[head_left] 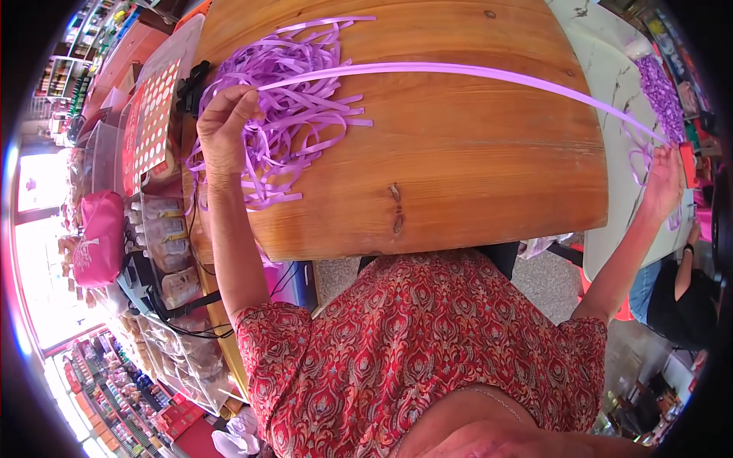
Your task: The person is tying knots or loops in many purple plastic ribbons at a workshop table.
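A long lilac ribbon [458,69] stretches between my two hands in a shallow arc above the wooden table [473,168]. My left hand [227,126] pinches one end of it between thumb and fingers, over the table's left side. Far out to the right, my right hand [666,187] has its fingers closed on the other end, beside the white marbled table. Loose lengths of the ribbon dangle below that hand. Right beside my left hand lies a tangled heap of lilac ribbons [279,145], partly covered by the hand.
On the white marbled table [588,30] rests a bundle of purple ribbons [661,95]. Left of the wooden table stand a red polka-dotted box [156,118], a pink bag [101,238] and a rack of packaged goods [166,237]. A person in black [683,294] is at the right.
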A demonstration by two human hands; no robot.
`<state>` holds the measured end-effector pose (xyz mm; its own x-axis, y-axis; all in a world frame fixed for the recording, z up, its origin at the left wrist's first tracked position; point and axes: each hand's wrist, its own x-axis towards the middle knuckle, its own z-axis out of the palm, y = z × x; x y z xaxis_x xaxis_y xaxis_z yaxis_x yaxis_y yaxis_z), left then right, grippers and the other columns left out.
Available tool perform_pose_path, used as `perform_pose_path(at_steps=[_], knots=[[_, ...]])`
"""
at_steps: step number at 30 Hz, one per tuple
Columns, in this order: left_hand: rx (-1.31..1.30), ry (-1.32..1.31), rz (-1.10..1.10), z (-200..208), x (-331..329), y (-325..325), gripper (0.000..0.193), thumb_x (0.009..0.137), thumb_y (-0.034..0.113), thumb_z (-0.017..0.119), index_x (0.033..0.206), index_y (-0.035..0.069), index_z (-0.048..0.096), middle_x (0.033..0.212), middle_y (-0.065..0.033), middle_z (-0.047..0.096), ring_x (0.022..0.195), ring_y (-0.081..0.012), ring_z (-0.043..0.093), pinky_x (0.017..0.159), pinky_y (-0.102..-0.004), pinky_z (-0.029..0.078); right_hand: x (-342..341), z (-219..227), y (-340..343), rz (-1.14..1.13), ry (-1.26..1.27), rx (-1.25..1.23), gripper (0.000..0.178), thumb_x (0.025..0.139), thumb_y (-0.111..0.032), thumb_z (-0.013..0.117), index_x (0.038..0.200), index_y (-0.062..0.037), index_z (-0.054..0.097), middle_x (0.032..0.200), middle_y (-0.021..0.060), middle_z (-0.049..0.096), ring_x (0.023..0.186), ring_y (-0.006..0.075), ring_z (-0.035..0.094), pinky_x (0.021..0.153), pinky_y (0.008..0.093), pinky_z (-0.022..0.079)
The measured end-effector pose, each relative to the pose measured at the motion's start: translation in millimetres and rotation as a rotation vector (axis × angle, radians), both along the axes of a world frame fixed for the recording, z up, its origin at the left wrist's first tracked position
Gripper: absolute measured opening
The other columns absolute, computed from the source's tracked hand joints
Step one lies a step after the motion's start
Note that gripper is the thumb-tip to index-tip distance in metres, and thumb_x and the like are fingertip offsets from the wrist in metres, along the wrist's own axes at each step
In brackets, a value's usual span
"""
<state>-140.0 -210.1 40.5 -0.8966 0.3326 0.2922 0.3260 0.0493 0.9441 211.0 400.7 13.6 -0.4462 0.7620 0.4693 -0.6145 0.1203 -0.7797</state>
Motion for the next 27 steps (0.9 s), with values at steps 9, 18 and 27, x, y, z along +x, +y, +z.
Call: perform_pose_path(at_steps=[9,18,27], knots=[[0.92,-0.519,-0.417,-22.3,2.9,51.1,0.009,0.088,0.004,0.053,0.095,0.002,0.058,0.107,-0.0163,0.061,0.107,-0.0361,0.056,0.099,-0.052,0.04,-38.6,25.4,-48.2,0.181,0.373,-0.662,0.022,0.088,0.003,0.044,0.11,0.0074,0.045,0.1,0.0135,0.05,0.101,0.0271,0.047,0.098,0.0478,0.029],[0.996,-0.457,-0.423,-3.2,15.2,95.1,0.012,0.089,0.011,0.057,0.098,0.004,0.057,0.083,-0.0042,0.059,0.072,-0.0146,0.052,0.084,-0.0392,0.049,-46.4,13.0,-49.3,0.643,0.563,-0.702,0.021,0.092,-0.003,0.045,0.111,0.0054,0.044,0.082,0.0055,0.042,0.07,0.0135,0.038,0.066,0.0289,0.033],[0.63,-0.29,-0.458,13.1,68.7,139.8,0.013,0.084,0.0,0.06,0.097,0.003,0.061,0.088,-0.0066,0.063,0.077,-0.0152,0.062,0.067,-0.0315,0.054,-104.2,30.3,-166.6,0.307,-0.161,-0.028,0.028,0.09,-0.006,0.053,0.116,0.0044,0.052,0.087,0.0042,0.053,0.065,0.0076,0.036,0.056,0.0198,0.028]])
